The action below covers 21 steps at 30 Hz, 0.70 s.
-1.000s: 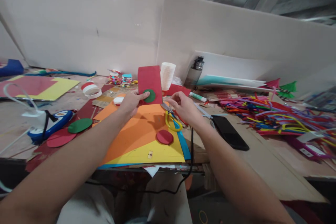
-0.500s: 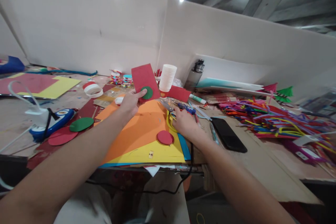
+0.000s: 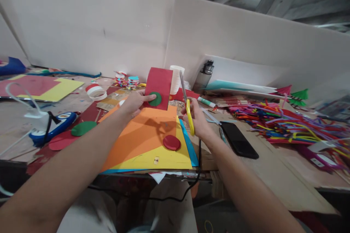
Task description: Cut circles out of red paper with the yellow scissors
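Note:
My left hand (image 3: 135,102) holds a red sheet (image 3: 161,83) upright above the table, its thumb pressing a small green paper circle (image 3: 155,99) against the sheet. My right hand (image 3: 197,119) is closed on yellow-handled scissors (image 3: 187,105), blades pointing up just right of the red sheet. Below both hands lies a stack of orange, yellow and blue sheets (image 3: 144,142) with a red disc (image 3: 171,142) on it.
A black phone (image 3: 238,139) lies right of my right hand, beside a heap of coloured pipe cleaners (image 3: 287,123). White cups (image 3: 175,79), a bottle (image 3: 203,75), tape rolls (image 3: 94,93), a blue tool (image 3: 54,127) and green and red circles (image 3: 73,134) surround the stack.
My right hand reached down to the table, took up the yellow scissors and raised them beside the red sheet. My left hand kept the sheet and green circle, tilting slightly.

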### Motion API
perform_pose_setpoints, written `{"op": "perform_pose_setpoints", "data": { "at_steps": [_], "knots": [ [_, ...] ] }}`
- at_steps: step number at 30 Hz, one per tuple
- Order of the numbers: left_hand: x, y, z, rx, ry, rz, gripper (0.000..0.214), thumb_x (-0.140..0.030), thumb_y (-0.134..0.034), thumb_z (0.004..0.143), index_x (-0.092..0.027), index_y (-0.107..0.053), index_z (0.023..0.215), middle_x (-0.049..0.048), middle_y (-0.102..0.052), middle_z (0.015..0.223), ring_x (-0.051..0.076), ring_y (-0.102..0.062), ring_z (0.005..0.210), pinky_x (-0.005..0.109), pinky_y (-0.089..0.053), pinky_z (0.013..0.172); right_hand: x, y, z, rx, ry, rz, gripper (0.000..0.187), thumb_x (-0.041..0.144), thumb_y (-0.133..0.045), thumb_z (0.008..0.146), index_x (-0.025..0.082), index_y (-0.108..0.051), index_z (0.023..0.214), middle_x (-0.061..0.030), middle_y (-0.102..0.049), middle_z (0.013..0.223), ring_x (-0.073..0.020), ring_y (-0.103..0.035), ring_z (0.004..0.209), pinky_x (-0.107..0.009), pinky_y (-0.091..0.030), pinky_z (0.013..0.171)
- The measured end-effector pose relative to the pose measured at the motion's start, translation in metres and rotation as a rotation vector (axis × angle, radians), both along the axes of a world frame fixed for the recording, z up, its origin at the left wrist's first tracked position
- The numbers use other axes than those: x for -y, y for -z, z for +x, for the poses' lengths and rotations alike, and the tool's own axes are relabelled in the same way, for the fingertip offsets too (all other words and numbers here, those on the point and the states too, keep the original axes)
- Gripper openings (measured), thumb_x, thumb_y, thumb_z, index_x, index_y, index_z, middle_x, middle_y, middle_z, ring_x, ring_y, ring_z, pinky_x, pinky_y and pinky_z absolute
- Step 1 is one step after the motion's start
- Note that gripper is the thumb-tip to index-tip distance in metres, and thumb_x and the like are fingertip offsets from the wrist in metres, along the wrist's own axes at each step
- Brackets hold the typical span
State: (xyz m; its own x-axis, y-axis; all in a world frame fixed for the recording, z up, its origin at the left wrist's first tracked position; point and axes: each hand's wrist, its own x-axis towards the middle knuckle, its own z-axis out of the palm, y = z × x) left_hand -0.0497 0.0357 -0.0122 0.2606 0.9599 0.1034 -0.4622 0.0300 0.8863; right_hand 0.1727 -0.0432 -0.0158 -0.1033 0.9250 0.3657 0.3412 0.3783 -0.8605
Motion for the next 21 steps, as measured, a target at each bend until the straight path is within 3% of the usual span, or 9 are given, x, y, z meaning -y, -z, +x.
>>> {"op": "perform_pose_setpoints", "data": {
  "at_steps": [4,8,13,21],
  "knots": [
    [-0.004,-0.004,-0.007,0.013,-0.008,-0.02,0.027,-0.013,-0.081,0.06,-0.011,-0.073,0.085,0.0106,-0.075,0.082,0.019,-0.07,0.071,0.029,-0.057,0.069,0.003,-0.004,0.003,0.142,0.044,-0.032,0.047,0.028,-0.06,0.072,0.022,-0.042,0.115,0.0013,-0.053,0.084,-0.0154,-0.053,0.077,-0.031,-0.047,0.072],
    [-0.007,-0.009,-0.007,0.21,-0.216,-0.13,0.012,-0.004,-0.073,0.069,-0.014,-0.068,0.075,0.001,-0.071,0.067,0.009,-0.062,0.053,0.018,-0.048,0.051,0.009,-0.009,0.0,0.199,0.021,-0.104,0.045,0.044,-0.06,0.08,0.02,-0.045,0.114,-0.0013,-0.056,0.087,-0.0168,-0.053,0.079,-0.033,-0.046,0.075],
    [-0.005,-0.01,0.004,0.412,-0.409,-0.315,0.015,-0.01,-0.07,0.077,-0.018,-0.06,0.07,-0.0037,-0.065,0.059,0.007,-0.055,0.047,0.019,-0.04,0.046,0.014,-0.01,-0.017,0.241,-0.07,0.031,0.048,0.05,-0.059,0.084,0.019,-0.05,0.119,-0.0082,-0.058,0.112,-0.0216,-0.052,0.105,-0.037,-0.041,0.095],
    [0.01,-0.01,0.022,0.475,-0.37,-0.31,0.016,-0.015,-0.072,0.078,-0.017,-0.059,0.068,-0.0041,-0.063,0.057,0.007,-0.051,0.048,0.021,-0.036,0.047,0.002,-0.003,-0.04,0.258,-0.063,-0.049,0.041,0.047,-0.056,0.086,0.018,-0.049,0.115,-0.0015,-0.057,0.091,-0.0137,-0.05,0.076,-0.027,-0.041,0.071]
  ]
}}
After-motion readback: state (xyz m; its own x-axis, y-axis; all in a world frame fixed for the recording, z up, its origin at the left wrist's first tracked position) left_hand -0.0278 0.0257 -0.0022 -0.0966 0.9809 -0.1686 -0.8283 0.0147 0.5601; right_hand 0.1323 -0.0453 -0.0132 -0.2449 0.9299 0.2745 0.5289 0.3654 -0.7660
